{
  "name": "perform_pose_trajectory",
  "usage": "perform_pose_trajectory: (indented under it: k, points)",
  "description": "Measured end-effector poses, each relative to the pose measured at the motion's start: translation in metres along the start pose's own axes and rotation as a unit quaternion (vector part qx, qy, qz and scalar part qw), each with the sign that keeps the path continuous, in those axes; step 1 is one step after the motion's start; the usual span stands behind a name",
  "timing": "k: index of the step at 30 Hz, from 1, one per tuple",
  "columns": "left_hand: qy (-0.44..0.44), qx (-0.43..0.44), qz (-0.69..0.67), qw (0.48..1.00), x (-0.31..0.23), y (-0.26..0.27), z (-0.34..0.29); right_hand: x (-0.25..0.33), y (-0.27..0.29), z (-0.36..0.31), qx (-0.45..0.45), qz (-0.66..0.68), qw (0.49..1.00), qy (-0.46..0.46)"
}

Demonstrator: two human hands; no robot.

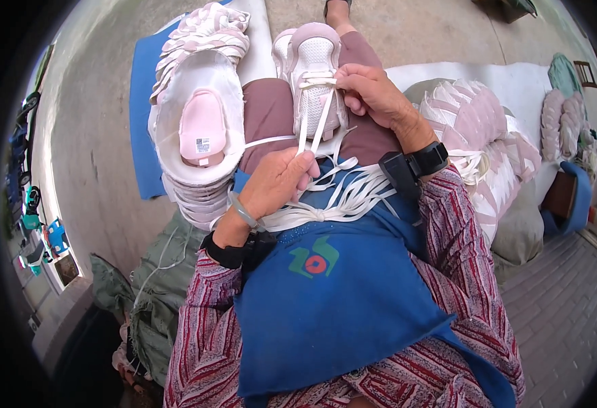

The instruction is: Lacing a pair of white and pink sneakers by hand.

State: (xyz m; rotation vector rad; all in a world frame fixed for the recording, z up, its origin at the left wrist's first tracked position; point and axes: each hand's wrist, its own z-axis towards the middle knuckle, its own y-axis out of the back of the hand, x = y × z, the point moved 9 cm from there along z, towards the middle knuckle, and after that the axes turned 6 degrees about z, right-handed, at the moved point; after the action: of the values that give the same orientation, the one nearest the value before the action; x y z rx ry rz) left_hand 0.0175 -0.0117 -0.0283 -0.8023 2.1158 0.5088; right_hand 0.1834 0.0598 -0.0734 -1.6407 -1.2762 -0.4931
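A pink and white shoe upper (pixel 319 88) rests between my knees, its tongue pointing away from me. White shoelace (pixel 322 119) runs from its eyelets toward me. My left hand (pixel 279 182) is closed on the lace strands below the upper, thumb over the fingers. At the upper's right side, my right hand (pixel 374 94) pinches lace close to the eyelets. A knotted bundle of white laces (pixel 326 212) lies on the blue apron (pixel 339 299) over my lap. Part of another upper shows behind the first one.
At left, stacked uppers (pixel 200 136) lie over a blue sheet (pixel 150 115), a pink insole-shaped piece inside the top one. More uppers (pixel 475 129) are piled at right on a sack. Green sacks (pixel 166 292) stand lower left; a blue chair (pixel 574 197) is far right.
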Motion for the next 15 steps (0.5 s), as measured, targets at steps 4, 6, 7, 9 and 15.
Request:
perform_pose_trajectory:
  k: [4, 6, 7, 9, 15]
  points:
    - [0.006, 0.079, 0.022, 0.997, 0.001, -0.009, -0.008, -0.001, 0.008, 0.002, -0.050, -0.126, 0.990, -0.049]
    - [-0.003, 0.077, 0.005, 0.997, 0.000, -0.008, -0.009, 0.012, 0.016, -0.003, -0.149, -0.264, 0.953, 0.017]
    - [-0.015, 0.056, 0.010, 0.998, -0.002, -0.005, -0.009, 0.012, 0.016, -0.009, -0.148, -0.263, 0.953, 0.017]
    - [-0.029, 0.039, 0.015, 0.999, -0.008, -0.004, -0.011, 0.008, 0.007, -0.030, -0.106, -0.314, 0.943, -0.035]
    - [-0.044, 0.126, 0.075, 0.988, -0.014, -0.040, -0.008, -0.031, -0.063, -0.063, 0.007, 0.051, 0.997, -0.057]
